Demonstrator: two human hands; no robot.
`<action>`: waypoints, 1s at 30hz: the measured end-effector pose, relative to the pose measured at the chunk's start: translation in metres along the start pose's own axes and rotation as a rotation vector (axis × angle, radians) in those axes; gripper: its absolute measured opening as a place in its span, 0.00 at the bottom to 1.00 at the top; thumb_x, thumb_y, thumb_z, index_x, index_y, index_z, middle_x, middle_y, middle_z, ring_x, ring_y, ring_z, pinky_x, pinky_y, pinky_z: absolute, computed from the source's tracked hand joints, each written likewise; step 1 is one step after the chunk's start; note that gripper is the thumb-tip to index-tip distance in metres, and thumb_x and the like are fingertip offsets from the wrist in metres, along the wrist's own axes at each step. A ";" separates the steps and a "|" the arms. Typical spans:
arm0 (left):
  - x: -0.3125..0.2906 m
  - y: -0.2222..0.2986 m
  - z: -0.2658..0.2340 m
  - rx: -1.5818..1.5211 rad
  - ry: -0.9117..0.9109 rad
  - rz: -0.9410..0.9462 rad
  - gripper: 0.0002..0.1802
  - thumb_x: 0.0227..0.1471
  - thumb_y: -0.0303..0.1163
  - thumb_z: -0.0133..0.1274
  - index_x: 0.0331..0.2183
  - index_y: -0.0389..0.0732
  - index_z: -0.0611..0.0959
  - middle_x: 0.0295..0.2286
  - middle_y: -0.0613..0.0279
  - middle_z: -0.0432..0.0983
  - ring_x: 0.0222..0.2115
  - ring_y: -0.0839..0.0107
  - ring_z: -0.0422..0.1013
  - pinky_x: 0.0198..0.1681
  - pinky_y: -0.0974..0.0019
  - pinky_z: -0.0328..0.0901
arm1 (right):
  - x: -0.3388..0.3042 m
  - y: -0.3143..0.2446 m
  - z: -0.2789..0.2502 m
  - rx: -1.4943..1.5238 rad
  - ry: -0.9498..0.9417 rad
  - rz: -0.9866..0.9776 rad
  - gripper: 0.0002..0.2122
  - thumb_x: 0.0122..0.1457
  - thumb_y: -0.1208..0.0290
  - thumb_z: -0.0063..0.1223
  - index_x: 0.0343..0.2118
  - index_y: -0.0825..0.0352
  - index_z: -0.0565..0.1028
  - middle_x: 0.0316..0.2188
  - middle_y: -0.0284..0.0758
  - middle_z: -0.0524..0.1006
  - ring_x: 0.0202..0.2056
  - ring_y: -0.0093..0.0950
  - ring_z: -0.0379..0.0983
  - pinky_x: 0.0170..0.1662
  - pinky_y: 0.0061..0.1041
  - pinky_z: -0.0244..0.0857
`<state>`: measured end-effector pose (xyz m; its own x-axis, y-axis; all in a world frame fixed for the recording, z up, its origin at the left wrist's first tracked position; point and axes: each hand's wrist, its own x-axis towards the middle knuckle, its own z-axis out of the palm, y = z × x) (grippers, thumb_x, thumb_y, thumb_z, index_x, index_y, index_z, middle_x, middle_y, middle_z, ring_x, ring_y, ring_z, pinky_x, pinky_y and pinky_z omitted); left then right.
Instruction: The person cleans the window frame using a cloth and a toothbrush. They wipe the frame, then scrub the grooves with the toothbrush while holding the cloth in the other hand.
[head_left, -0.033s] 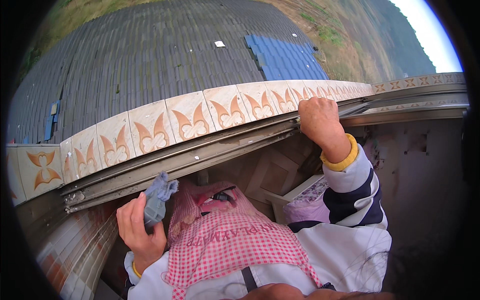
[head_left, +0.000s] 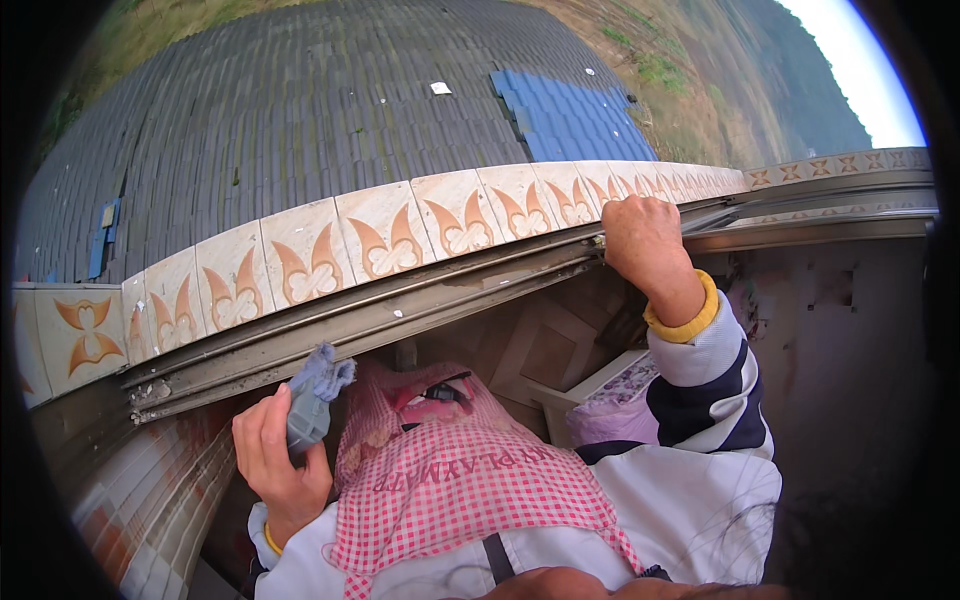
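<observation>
My left hand (head_left: pixel 285 460), at the lower left, is wrapped round a grey plastic cleaning tool (head_left: pixel 308 415) with a fuzzy blue-grey cloth pad (head_left: pixel 322 374) at its upper end. The pad is close to the inner edge of the metal window track (head_left: pixel 420 285); I cannot tell whether it touches. Farther right, my right hand (head_left: pixel 643 238) is closed in a fist at the track. Its knuckles face up, and whatever lies under its fingers is hidden. Dirt and small white bits lie along the track, thickest at its left end.
Beyond the track runs a ledge of patterned tiles (head_left: pixel 390 240). Below it outside is a grey tiled roof (head_left: pixel 330 110) with a blue patch (head_left: pixel 575 115). I wear a pink checked apron (head_left: pixel 470 490). A purple cloth-covered thing (head_left: pixel 615 410) stands under my right arm.
</observation>
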<state>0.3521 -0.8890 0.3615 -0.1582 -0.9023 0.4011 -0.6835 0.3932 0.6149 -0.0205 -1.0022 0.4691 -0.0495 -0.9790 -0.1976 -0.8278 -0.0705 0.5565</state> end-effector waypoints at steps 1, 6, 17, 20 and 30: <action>-0.002 -0.003 -0.003 0.006 0.002 -0.008 0.32 0.33 0.15 0.55 0.47 0.30 0.77 0.38 0.45 0.74 0.35 0.47 0.71 0.40 0.52 0.66 | -0.005 0.000 -0.006 -0.005 -0.024 0.017 0.04 0.47 0.75 0.56 0.22 0.66 0.81 0.21 0.44 0.79 0.28 0.44 0.79 0.32 0.39 0.72; -0.006 -0.014 -0.018 0.020 0.028 -0.012 0.31 0.34 0.14 0.55 0.47 0.29 0.77 0.38 0.45 0.75 0.35 0.46 0.71 0.41 0.51 0.66 | -0.059 0.007 -0.040 0.313 0.051 -0.001 0.05 0.53 0.70 0.58 0.27 0.63 0.83 0.21 0.44 0.78 0.26 0.45 0.76 0.31 0.38 0.70; -0.025 -0.024 -0.045 0.071 0.075 -0.059 0.30 0.35 0.13 0.56 0.47 0.29 0.77 0.39 0.46 0.76 0.36 0.47 0.72 0.41 0.52 0.66 | -0.080 -0.037 -0.026 0.483 0.141 -0.016 0.05 0.55 0.68 0.59 0.27 0.61 0.83 0.18 0.42 0.77 0.23 0.43 0.76 0.28 0.38 0.69; -0.032 -0.022 -0.050 0.081 0.075 -0.074 0.31 0.35 0.13 0.56 0.47 0.30 0.77 0.39 0.46 0.76 0.36 0.47 0.72 0.41 0.52 0.66 | -0.076 -0.058 -0.025 0.456 0.164 -0.058 0.05 0.55 0.68 0.58 0.26 0.61 0.82 0.17 0.42 0.76 0.22 0.43 0.75 0.27 0.39 0.68; -0.056 -0.024 -0.064 0.140 0.131 -0.094 0.31 0.35 0.13 0.55 0.48 0.30 0.77 0.39 0.45 0.76 0.37 0.47 0.71 0.42 0.52 0.66 | -0.093 -0.071 -0.054 0.532 0.278 -0.081 0.04 0.55 0.70 0.59 0.28 0.62 0.82 0.19 0.40 0.78 0.21 0.40 0.76 0.25 0.35 0.68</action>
<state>0.4233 -0.8371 0.3678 -0.0011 -0.8994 0.4372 -0.7847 0.2718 0.5571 0.0733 -0.9160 0.4915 0.1139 -0.9929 0.0357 -0.9922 -0.1118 0.0549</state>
